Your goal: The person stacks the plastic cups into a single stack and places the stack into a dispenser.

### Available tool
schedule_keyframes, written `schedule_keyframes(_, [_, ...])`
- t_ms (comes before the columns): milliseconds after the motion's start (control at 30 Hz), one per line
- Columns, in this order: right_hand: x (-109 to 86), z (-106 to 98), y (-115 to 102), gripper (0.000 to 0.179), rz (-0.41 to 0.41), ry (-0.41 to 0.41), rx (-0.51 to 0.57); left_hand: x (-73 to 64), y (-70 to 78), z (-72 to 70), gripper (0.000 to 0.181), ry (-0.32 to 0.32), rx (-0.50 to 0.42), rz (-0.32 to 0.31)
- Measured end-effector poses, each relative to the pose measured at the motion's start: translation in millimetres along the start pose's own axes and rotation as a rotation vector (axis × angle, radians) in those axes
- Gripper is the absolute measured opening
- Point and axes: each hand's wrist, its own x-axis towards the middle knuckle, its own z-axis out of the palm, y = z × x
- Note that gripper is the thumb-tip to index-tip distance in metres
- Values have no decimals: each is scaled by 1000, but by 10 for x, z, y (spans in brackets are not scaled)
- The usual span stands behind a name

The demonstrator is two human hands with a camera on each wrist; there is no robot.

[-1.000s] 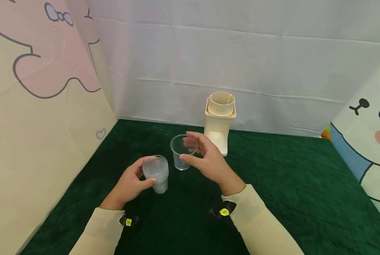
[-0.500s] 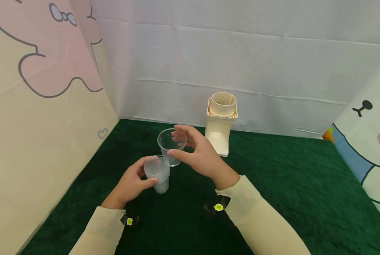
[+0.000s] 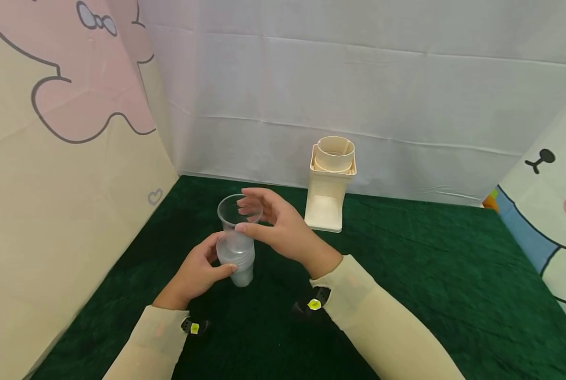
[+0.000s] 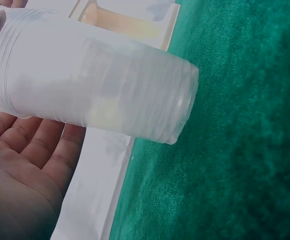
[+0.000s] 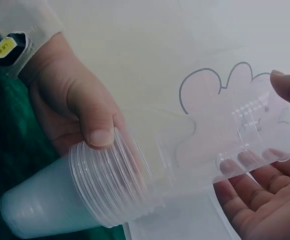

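A stack of clear plastic cups (image 3: 239,264) is gripped near its rims by my left hand (image 3: 197,274), thumb in front and fingers behind. In the right wrist view the nested rims (image 5: 110,185) show as several close rings. My right hand (image 3: 283,227) holds a single clear plastic cup (image 5: 244,125) between thumb and fingers, near its upper rim. The lower part of that cup sits inside the mouth of the stack. In the left wrist view the stack's base (image 4: 179,105) stands off the green cloth.
A cream plastic dispenser-like stand (image 3: 327,195) with a round tube on top stands at the back, against the white curtain (image 3: 283,95). Green cloth (image 3: 430,274) covers the table. Printed fabric (image 3: 97,184) borders the left side.
My right hand has moved left with the single cup, from beside the stack to over it, and the cup's base has entered the stack's mouth. The left hand has hardly moved.
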Motion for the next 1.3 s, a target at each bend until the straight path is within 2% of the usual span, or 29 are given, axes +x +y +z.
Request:
schedule_keyframes(267, [43,95,-26,61,-4,-24,-27,-4,-17,-21,62,-9,7,-1])
schedule_keyframes(533, [58,149,-23,63,11,-40,-55,-3,-45,-18,63,-11,16,36])
schedule_keyframes(800, [18,165,86,63,54,-32,-87,0,-42,-17,60,-7,22,15])
schedule_keyframes(1133, [-35,157,219,66,97,-34,-138,-3,-60,-10,61,-17,-13,61])
schedule_keyframes(1300, [-54,159,261,66,126,-33,-136,-5,-69,-7,62,-13,-15,63])
